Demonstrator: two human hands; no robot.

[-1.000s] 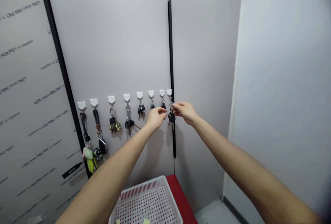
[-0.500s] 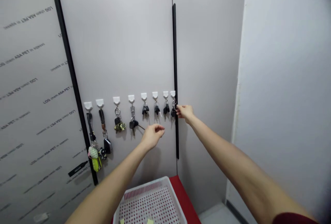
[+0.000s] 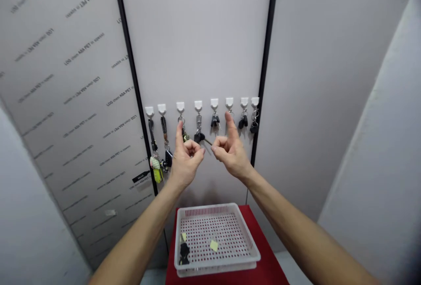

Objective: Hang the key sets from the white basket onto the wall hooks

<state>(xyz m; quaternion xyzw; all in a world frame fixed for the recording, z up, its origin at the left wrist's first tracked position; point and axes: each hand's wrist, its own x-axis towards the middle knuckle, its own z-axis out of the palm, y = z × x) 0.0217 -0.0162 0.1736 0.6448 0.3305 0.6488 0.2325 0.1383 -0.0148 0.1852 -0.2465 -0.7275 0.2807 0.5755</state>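
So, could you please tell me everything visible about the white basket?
The white basket is rectangular, open-topped and plastic-looking, with a slotted far wall and a base full of small holes. It sits upright on a red surface, below the left hand and right hand; neither touches it. Inside are a pale yellow piece near its middle, another by the left wall, and black items, perhaps keys, along that wall.

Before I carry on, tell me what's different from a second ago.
Your right hand has left the rightmost keys and moved left along the row; your left hand has shifted left too. Both now point their index fingers up. Unchanged: the rightmost keys hang from their hook, and the white basket sits on the red surface.
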